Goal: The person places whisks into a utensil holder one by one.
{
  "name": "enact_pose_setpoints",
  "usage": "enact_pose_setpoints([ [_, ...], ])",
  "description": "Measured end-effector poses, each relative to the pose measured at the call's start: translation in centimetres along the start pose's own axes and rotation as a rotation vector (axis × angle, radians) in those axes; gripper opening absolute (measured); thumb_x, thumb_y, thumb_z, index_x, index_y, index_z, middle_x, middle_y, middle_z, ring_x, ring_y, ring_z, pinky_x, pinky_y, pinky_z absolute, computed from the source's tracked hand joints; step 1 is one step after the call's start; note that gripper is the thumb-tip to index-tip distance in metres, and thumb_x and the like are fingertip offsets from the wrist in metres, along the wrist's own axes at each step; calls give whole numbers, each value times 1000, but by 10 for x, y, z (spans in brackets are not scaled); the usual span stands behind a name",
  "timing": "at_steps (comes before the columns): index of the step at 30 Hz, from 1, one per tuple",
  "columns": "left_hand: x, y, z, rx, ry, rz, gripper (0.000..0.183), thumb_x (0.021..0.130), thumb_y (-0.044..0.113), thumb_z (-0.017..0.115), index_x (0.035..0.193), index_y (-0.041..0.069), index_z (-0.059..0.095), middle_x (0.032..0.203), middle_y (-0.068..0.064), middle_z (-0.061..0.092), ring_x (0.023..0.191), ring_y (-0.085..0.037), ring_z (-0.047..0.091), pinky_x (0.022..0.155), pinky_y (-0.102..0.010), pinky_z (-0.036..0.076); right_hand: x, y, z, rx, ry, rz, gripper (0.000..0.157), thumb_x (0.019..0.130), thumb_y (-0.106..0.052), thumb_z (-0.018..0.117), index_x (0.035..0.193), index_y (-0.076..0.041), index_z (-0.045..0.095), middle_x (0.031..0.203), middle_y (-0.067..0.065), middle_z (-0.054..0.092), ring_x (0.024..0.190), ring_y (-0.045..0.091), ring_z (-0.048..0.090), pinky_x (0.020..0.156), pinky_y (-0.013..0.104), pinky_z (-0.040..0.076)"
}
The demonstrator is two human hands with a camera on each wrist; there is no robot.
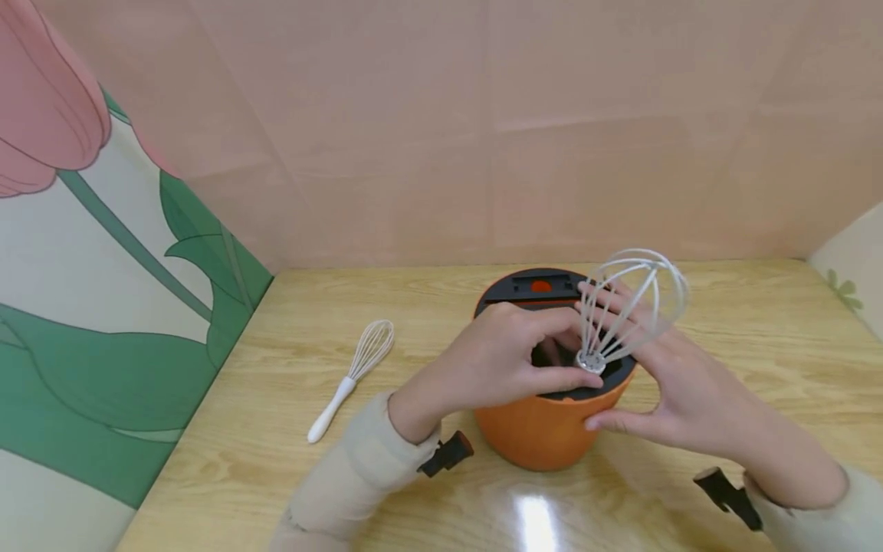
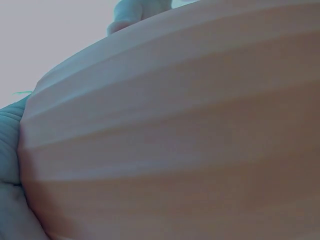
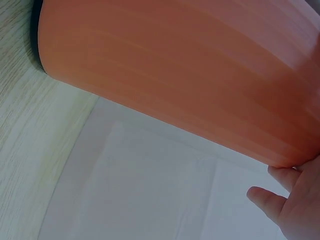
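Observation:
An orange ribbed utensil holder with a black top stands on the table. My left hand is over its opening, with thumb and fingers pinching a large whisk near the base of its wires. That whisk leans to the right, its wire loops above the holder and its lower end hidden. My right hand rests against the holder's right side, thumb extended at the front and fingers reaching over the rim behind the wires. In both wrist views the holder's orange wall fills much of the picture.
A smaller whisk with a white handle lies on the wooden table to the left. A pink-beige wall covering rises behind the table. A panel with printed tulips borders it on the left.

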State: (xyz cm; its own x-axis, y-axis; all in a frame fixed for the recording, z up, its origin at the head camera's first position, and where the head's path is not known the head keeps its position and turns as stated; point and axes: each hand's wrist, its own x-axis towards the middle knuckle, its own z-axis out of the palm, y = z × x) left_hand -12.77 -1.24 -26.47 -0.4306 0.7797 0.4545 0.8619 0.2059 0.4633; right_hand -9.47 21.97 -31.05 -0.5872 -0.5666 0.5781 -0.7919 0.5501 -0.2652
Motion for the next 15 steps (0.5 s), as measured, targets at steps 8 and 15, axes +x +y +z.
enact_pose_setpoints([
  [8,1,0,0,32,-39,-29,21,84,27,81,94,14,69,85,9,73,70,8,62,69,-2,45,1,0,1,13,18,-20,100,75,-67,73,145,-2,47,155,16,40,153,22,20,123,18,12],
  [15,1,-1,-1,31,-34,-19,25,82,29,82,97,13,70,88,8,72,74,6,64,72,-2,45,2,-1,1,33,8,-4,102,71,-64,78,146,-3,46,156,16,39,153,24,19,123,21,11],
])
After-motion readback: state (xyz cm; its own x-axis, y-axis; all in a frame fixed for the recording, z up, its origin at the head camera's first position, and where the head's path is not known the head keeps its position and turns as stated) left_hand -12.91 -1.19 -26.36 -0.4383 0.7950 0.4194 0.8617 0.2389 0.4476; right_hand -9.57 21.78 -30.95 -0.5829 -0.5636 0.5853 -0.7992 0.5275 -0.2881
